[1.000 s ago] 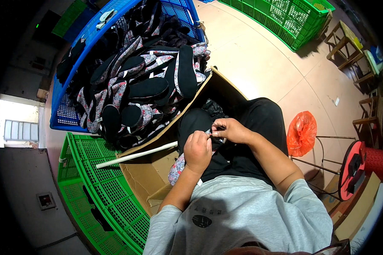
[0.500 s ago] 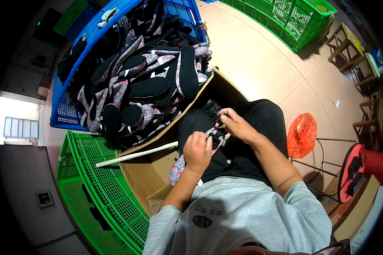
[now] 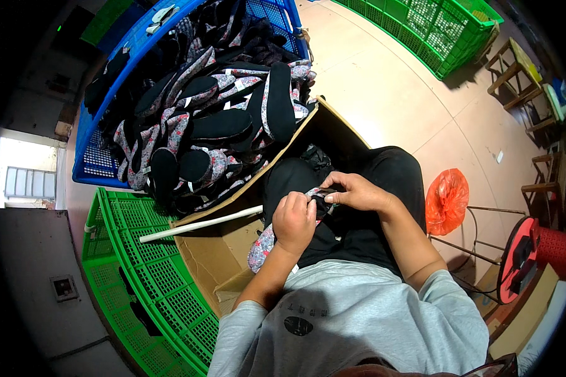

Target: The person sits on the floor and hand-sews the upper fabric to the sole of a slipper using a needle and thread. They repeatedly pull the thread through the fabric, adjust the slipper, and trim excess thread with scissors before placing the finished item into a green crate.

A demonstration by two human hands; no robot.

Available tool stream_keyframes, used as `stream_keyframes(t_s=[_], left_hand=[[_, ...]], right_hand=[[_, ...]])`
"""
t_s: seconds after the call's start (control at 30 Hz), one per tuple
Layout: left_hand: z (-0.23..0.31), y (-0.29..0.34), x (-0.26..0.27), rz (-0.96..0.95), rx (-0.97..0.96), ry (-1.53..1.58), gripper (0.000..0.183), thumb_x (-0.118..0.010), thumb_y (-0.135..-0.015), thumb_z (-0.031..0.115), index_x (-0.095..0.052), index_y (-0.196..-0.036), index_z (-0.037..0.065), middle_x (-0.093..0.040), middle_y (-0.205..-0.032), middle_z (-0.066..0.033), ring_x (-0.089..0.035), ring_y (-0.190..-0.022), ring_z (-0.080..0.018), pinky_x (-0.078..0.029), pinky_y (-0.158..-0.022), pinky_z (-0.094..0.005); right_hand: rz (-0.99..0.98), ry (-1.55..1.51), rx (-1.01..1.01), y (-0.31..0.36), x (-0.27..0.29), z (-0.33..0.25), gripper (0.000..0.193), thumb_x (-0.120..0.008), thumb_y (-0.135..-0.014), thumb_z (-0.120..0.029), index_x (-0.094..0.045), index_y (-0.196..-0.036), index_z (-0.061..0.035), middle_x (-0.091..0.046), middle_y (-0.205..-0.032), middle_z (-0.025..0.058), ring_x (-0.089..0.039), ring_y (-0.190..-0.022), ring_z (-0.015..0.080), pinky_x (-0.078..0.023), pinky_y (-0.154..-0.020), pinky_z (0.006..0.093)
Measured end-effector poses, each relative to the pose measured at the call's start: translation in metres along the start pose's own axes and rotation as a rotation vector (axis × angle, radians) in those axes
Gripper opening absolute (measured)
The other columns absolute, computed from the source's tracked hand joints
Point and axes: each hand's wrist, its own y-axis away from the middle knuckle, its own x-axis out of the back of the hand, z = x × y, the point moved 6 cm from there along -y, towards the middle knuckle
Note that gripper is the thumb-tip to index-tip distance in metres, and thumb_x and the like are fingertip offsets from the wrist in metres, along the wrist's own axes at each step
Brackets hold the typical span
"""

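Over my black-trousered lap, my left hand (image 3: 294,223) is closed on a floral slipper (image 3: 261,251) with a black lining. The slipper's patterned end sticks out below my wrist, beside my forearm. My right hand (image 3: 360,192) is at the slipper's far edge, its thumb and fingertips pinched close to my left fingers. Something small and dark shows at those fingertips; I cannot make out what it is. Much of the slipper is hidden behind my left hand.
A blue basket (image 3: 94,151) heaped with slippers (image 3: 220,129) stands at the far left. Near my left are a cardboard box (image 3: 201,254), a white stick (image 3: 198,224) and a green crate (image 3: 170,292). An orange-red bag (image 3: 447,200) and a red spool (image 3: 558,249) are at my right.
My right hand has come down and in toward my left hand, from above the slipper to its edge. My left hand keeps its hold in nearly the same place.
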Motion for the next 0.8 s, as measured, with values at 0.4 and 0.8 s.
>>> stream_keyframes(t_s=[0.4, 0.8], left_hand=[[-0.004, 0.004, -0.010, 0.001, 0.050, -0.041, 0.016, -0.071, -0.075, 0.008, -0.057, -0.080, 0.004, -0.059, -0.079, -0.0111, -0.060, -0.075, -0.0329, -0.049, -0.067, -0.0425], [-0.002, 0.006, -0.012, 0.017, 0.036, -0.069, 0.015, -0.071, -0.075, 0.009, -0.057, -0.077, 0.005, -0.058, -0.078, -0.0106, -0.060, -0.075, -0.0322, -0.049, -0.067, -0.0424]], right_hand=[[-0.047, 0.021, -0.056, 0.003, -0.002, 0.004, 0.019, -0.069, -0.093, -0.013, -0.063, -0.107, -0.0013, -0.067, -0.097, 0.0054, -0.062, -0.091, 0.0115, -0.050, -0.082, 0.0286], [-0.050, 0.109, -0.083, 0.002, -0.005, 0.002, 0.016, -0.065, -0.095, -0.016, -0.059, -0.102, -0.0027, -0.066, -0.086, 0.0070, -0.062, -0.081, 0.0138, -0.050, -0.077, 0.0297]])
